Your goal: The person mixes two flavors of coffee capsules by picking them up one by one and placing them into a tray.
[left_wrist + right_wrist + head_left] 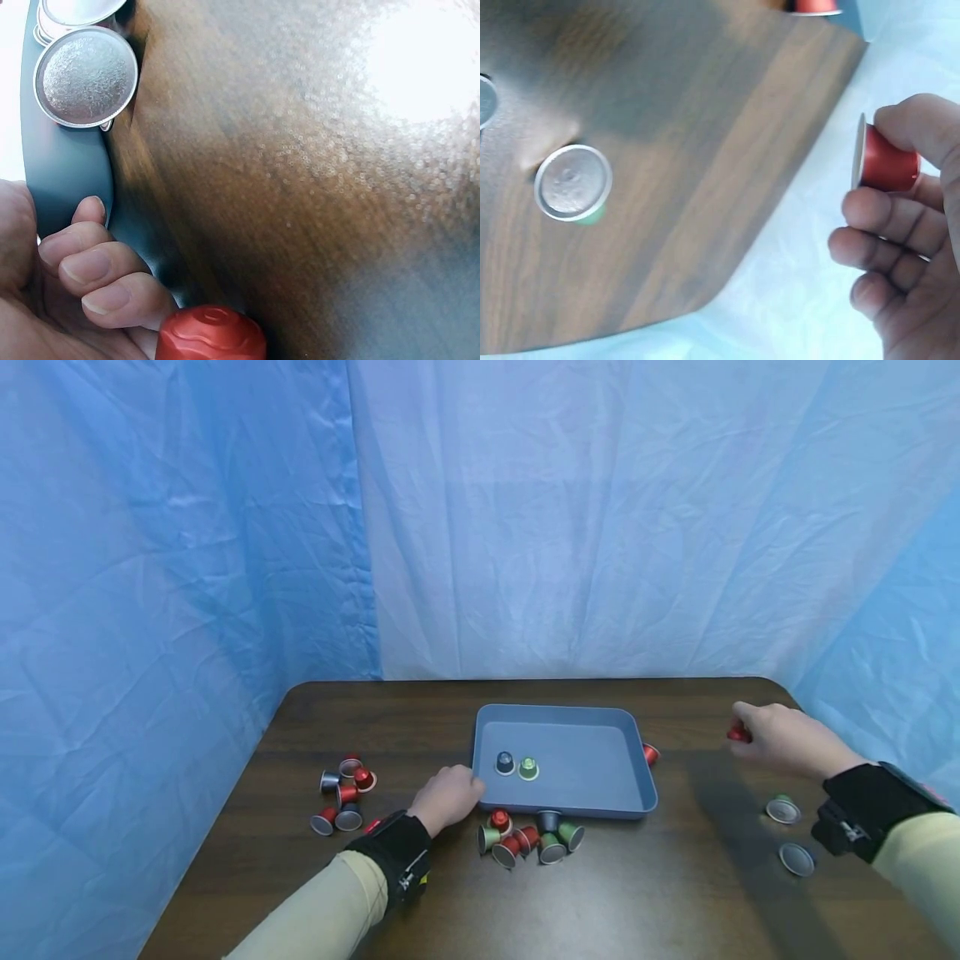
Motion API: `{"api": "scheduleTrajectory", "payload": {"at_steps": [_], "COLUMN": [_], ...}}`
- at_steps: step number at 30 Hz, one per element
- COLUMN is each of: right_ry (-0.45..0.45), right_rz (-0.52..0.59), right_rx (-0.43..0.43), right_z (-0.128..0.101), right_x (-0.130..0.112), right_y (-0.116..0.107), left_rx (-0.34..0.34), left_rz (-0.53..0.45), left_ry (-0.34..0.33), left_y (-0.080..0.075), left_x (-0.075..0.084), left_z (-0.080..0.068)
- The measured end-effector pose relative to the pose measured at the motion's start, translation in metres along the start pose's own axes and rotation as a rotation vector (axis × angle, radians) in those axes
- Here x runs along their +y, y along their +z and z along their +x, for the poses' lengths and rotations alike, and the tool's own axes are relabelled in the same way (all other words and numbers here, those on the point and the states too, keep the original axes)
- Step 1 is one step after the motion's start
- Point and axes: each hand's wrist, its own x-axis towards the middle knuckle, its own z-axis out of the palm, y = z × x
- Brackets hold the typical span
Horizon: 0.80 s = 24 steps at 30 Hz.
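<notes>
Gentleness should suit that shiny red cup-shaped capsule [889,160] the right hand [791,739] pinches; whether the curled left hand [447,795] grips the blue-grey rectangular tray [588,756], I can't tell.

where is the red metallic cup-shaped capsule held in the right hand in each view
Head: the red metallic cup-shaped capsule is toward the right, below mid-height, in the right hand.
Left wrist: not in it; the other red capsule at the bottom edge is a different one.
Right wrist: toward the right, just above mid-height, held in the fingers.
Shared landmark: the dark brown wooden tabletop, in all three.
</notes>
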Motion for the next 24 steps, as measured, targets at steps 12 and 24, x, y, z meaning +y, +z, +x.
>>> {"api": "scheduleTrajectory", "payload": {"at_steps": [12,24], "right_ry": [-0.006,-0.012], "right_rz": [-0.005,-0.018], "right_rx": [-0.043,-0.079], "right_z": [0.003,0.009], "right_x": [-0.014,-0.030], "right_y": [-0.031,-0.047], "left_rx": [-0.003,-0.010], "left_rz": [0.000,0.007], "left_ry": [0.004,-0.007], "left_y": [0.000,0.000], "left_x": [0.000,0.000], "left_z": [0.000,0.002]}}
